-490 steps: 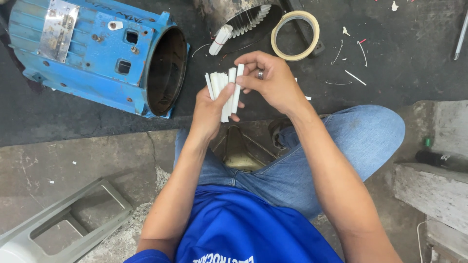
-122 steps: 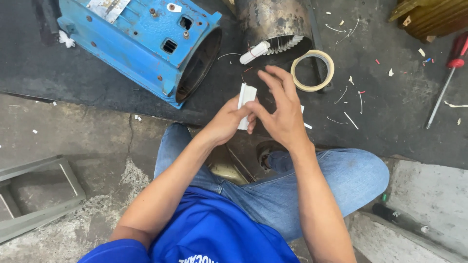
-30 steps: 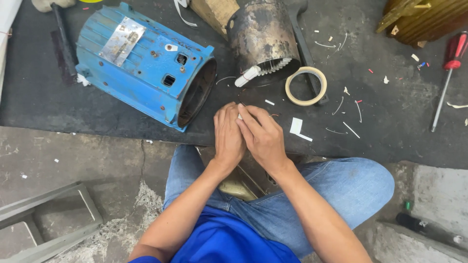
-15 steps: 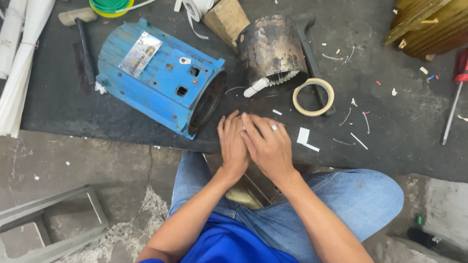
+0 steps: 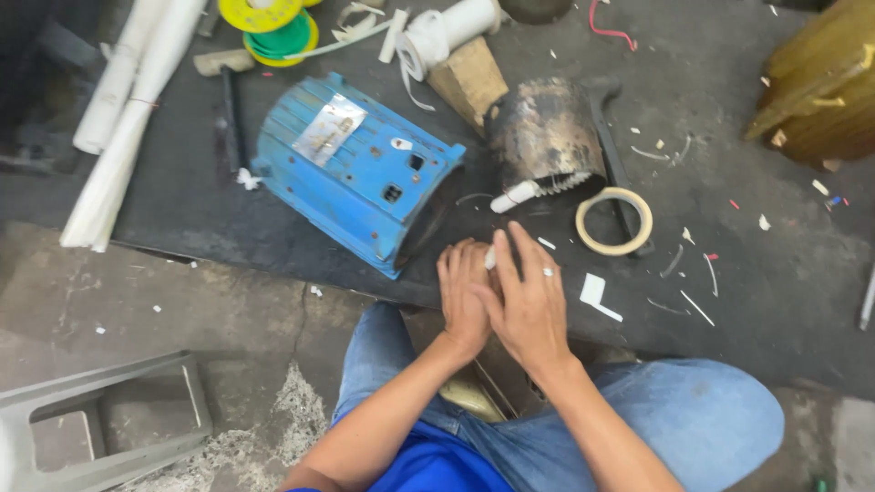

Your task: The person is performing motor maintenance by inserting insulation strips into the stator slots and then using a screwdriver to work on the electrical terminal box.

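Observation:
My left hand and my right hand are pressed together, palms facing, over my lap at the edge of a black mat. A small white piece, likely the white strips, shows between my fingertips; the rest is hidden by the palms. A ring is on my right hand. A blue motor housing lies on its side just beyond my left hand. A dark metal cylinder and a roll of tape lie beyond my right hand.
A white L-shaped scrap lies right of my right hand among small scraps. White rolled sheets lie at far left; yellow and green spools and a wooden block sit at the back. A grey metal frame lies on the concrete floor.
Earlier I held a fan of white strips in my left hand; they are now pressed between both palms. The view has swung so the mat's far side shows more.

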